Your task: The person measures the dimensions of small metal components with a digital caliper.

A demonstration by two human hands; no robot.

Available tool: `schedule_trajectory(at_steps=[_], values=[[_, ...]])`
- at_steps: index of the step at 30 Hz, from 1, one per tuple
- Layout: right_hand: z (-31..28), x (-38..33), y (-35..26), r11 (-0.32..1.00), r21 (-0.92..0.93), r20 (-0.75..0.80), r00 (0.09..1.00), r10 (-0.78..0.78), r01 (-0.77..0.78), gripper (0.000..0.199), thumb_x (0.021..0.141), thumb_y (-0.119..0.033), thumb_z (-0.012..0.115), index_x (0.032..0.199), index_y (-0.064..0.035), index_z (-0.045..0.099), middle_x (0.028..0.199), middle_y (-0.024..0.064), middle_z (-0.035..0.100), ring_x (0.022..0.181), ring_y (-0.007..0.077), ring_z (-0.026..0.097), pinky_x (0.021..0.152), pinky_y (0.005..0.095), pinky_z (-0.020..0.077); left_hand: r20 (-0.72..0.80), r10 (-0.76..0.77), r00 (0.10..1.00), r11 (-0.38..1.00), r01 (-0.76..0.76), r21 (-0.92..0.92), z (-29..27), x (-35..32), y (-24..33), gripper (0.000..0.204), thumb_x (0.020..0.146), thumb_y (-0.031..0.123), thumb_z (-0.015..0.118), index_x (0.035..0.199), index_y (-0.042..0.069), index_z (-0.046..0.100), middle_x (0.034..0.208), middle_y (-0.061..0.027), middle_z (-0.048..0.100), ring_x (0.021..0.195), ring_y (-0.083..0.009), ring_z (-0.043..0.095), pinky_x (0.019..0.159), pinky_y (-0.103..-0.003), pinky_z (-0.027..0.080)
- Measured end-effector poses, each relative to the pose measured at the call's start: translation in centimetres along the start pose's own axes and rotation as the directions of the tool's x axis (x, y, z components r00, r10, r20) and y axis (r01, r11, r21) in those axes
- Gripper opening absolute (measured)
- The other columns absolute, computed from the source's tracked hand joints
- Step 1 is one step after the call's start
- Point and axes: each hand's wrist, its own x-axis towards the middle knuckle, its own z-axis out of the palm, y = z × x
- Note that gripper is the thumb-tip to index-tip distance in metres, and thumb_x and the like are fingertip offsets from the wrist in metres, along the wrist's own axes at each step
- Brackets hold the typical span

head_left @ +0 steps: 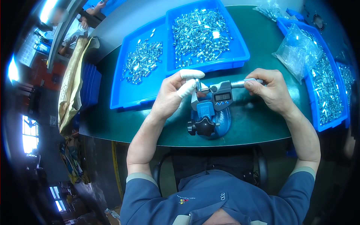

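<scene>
A digital micrometer (222, 96) is clamped in a blue stand (224, 123) with a black knob (205, 126). My left hand (173, 92), white finger cots on its thumb and finger, is closed at the micrometer's jaws. It pinches a small shiny metal part (198, 84) there, partly hidden by the fingers. On the opposite side, my right hand (270, 88) grips the micrometer's thimble (252, 81) between thumb and fingers.
Beyond the stand, two blue trays (245, 57) (115, 93) hold many small metal parts. A third blue tray (318, 123) stands at the right, a clear plastic bag (296, 52) over its edge. Brown paper sacking (73, 86) hangs at the left. Another person's arm (93, 10) shows at the far left.
</scene>
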Motion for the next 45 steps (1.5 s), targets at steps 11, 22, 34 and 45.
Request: schedule_trajectory(at_steps=[11,22,34,45], values=[[-0.1,-0.3,-0.4,0.999,-0.031,0.001,1.000,-0.012,0.012,0.021,0.090,-0.019,0.068,0.094,0.0018,0.068,0.074,0.0027,0.064,0.069,0.0078,0.057,0.062,0.0225,0.0437,-0.042,-0.009,0.999,1.000,0.009,0.013,0.5,-0.1,1.3,0.029,0.093,0.013,0.063,0.119,-0.001,0.060,0.094,-0.0124,0.070,0.086,-0.0174,0.069,0.078,-0.031,0.055],[-0.2,-0.5,-0.1,0.999,0.019,0.004,1.000,0.026,-0.026,0.021,0.088,-0.018,0.072,0.097,0.0002,0.069,0.075,-0.0002,0.062,0.069,0.0054,0.052,0.061,0.0226,0.0409,-0.222,0.177,0.959,0.964,-0.124,0.235,-1.5,0.8,2.8,0.024,0.094,0.013,0.063,0.114,0.000,0.063,0.093,-0.0130,0.071,0.084,-0.0181,0.068,0.076,-0.028,0.054],[0.0,-0.2,0.1,0.998,0.009,-0.014,0.998,-0.060,0.061,0.023,0.088,-0.021,0.072,0.096,0.0011,0.070,0.068,-0.0001,0.060,0.061,0.0047,0.049,0.053,0.0228,0.0377,0.048,0.045,0.998,0.078,-0.051,0.996,-4.5,8.8,3.0,0.032,0.076,0.030,0.078,0.098,0.007,0.075,0.101,-0.0165,0.070,0.099,-0.0337,0.064,0.090,-0.043,0.049],[-0.3,-0.5,-0.4,0.999,0.018,0.008,0.999,0.033,-0.033,0.018,0.087,-0.015,0.072,0.096,0.0007,0.069,0.074,0.0003,0.064,0.067,0.0044,0.053,0.059,0.0217,0.0410,-0.038,0.098,0.994,0.515,-0.018,0.857,-4.5,8.8,1.8,0.028,0.078,0.013,0.077,0.101,0.000,0.065,0.093,-0.0130,0.070,0.090,-0.0230,0.068,0.081,-0.035,0.052]])
